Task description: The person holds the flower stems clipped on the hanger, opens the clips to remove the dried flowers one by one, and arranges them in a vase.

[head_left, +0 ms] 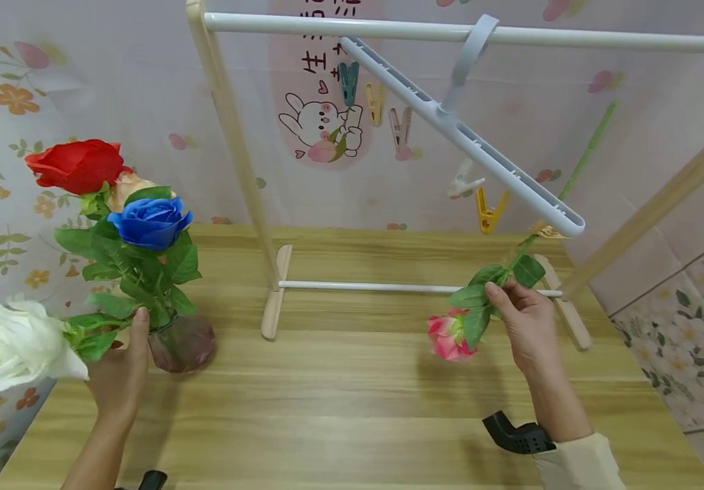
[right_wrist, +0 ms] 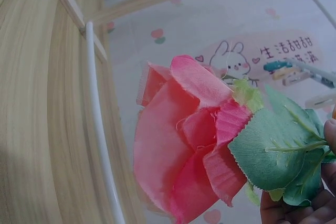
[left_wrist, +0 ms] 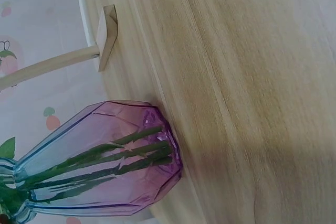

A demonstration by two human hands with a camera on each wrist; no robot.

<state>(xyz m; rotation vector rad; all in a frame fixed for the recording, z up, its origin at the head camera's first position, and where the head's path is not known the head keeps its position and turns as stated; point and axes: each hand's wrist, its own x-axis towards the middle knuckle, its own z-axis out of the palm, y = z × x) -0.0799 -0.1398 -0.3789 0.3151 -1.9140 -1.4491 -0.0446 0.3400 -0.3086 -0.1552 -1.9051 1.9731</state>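
Note:
My right hand pinches the leafy stem of a pink rose near its leaves. The bloom hangs downward, and its bright green stem runs up to the right behind a hanger. On the left, my left hand is beside the neck of a pink-and-blue glass vase, thumb and fingers about the stem of a white rose; leaves partly hide the fingers. A red rose, a blue rose and a pale rose rise from the vase. Stems show through its glass.
A wooden rack with a white top rail and lower bar stands across the table. From it hangs a pale blue hanger with several clips, including a yellow clip. A printed curtain backs the table.

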